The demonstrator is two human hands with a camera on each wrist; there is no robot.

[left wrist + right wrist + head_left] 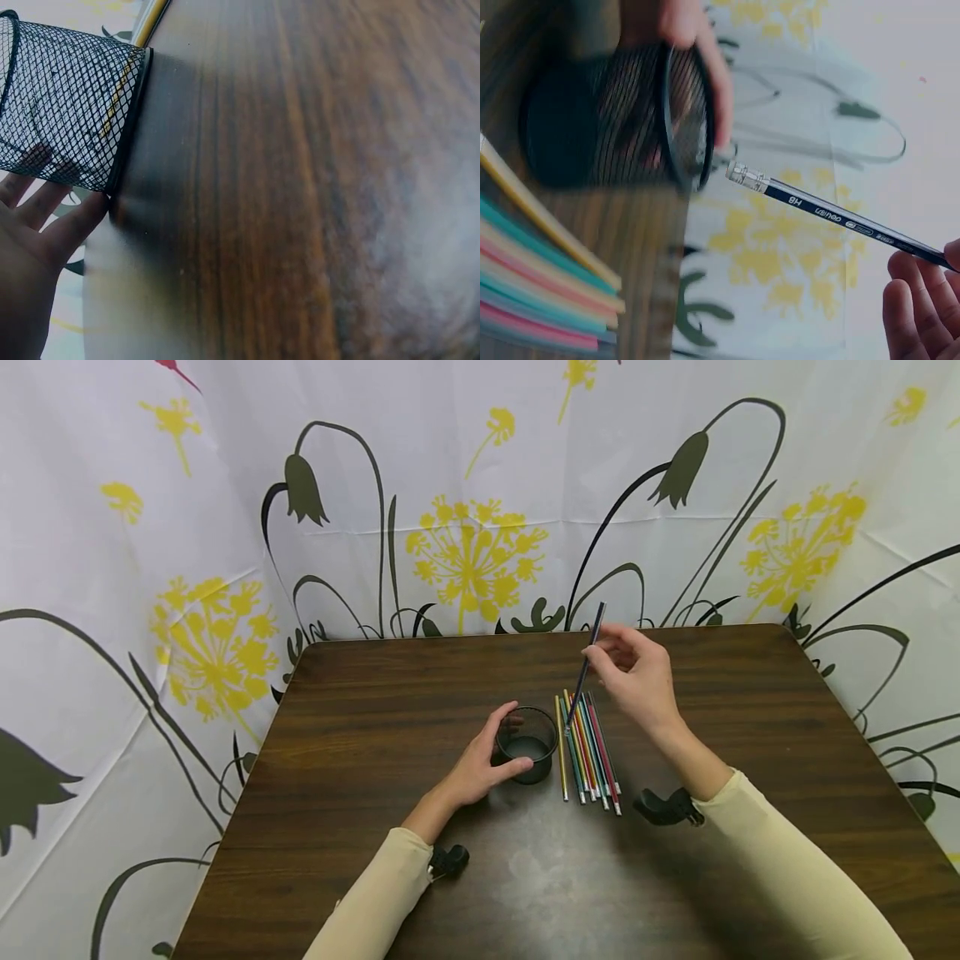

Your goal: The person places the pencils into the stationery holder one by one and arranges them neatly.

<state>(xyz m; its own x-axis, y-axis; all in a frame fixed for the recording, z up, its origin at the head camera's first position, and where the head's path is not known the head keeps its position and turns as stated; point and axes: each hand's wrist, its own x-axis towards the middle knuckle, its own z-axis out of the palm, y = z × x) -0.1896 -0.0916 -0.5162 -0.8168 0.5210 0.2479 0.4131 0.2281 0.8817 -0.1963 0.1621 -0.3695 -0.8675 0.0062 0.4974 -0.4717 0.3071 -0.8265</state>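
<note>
My left hand grips a black mesh pencil cup, thumb on the near side and fingers round the far side. In the left wrist view, fingers touch the mesh wall of the cup. Between thumb and fingertips my right hand pinches a dark pencil above the table, tilted, its eraser end down. The right wrist view shows the lettering "HB" on this pencil. Beneath it, right of the cup, lies a row of several coloured pencils, white eraser ends toward me.
The dark wood table reaches back to a white curtain with yellow and grey-green flower prints. Black camera mounts sit at both wrists, close over the tabletop.
</note>
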